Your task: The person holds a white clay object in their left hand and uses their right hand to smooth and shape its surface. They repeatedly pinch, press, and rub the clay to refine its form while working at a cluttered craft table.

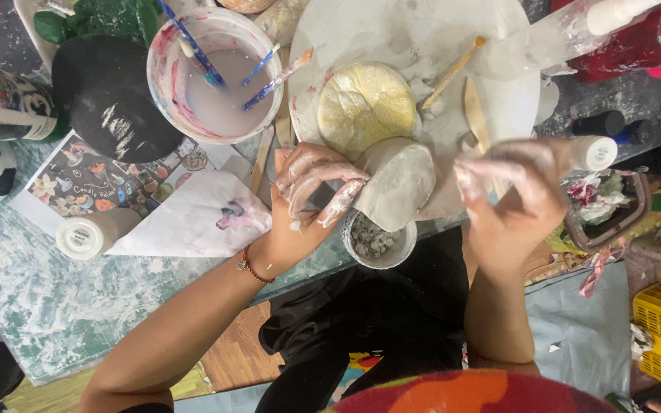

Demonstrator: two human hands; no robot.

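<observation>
Holding: left hand [311, 187] grips a grey clay piece [399, 183] at the table's near edge, fingers curled on its side — above a small cup [376, 243] of crumbs.
Right hand [510, 191]: clay-smeared, apart from the piece, fingers loosely bent, holding nothing I can tell.
Nearby: round board [499, 84], yellow disc [365, 107], water tub [216, 76] with brushes.
Progress: piece looks smooth, shaped but unpainted — likely midway.
</observation>
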